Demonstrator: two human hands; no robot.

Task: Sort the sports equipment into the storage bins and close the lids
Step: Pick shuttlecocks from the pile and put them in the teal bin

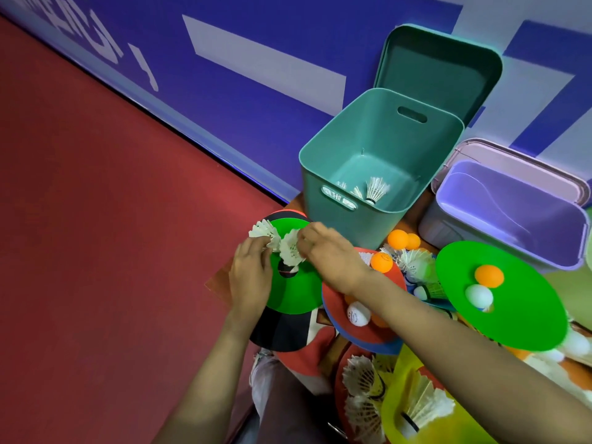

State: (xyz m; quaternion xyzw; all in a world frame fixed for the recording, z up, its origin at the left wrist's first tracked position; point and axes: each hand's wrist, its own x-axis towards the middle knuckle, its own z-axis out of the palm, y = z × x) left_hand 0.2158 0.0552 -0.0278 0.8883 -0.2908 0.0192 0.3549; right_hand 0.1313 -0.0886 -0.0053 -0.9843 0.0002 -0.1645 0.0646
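Left hand (251, 274) and right hand (323, 251) each pinch a shuttlecock (291, 251) — open teal bin (330, 229) at one o'clock, orange balls (398, 238) at three.

Shuttlecocks (374, 189) lie in the left bin (333, 225), its lid (439, 68) standing behind it. A second bin (448, 232) sits to its right, and discs (528, 322) carrying balls (489, 275) spread in front.

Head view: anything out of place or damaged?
Nothing damaged or spilled. Still unsorted: an orange ball and a white ball sit on the right green disc. The teal bin holds only shuttlecocks, its lid upright.
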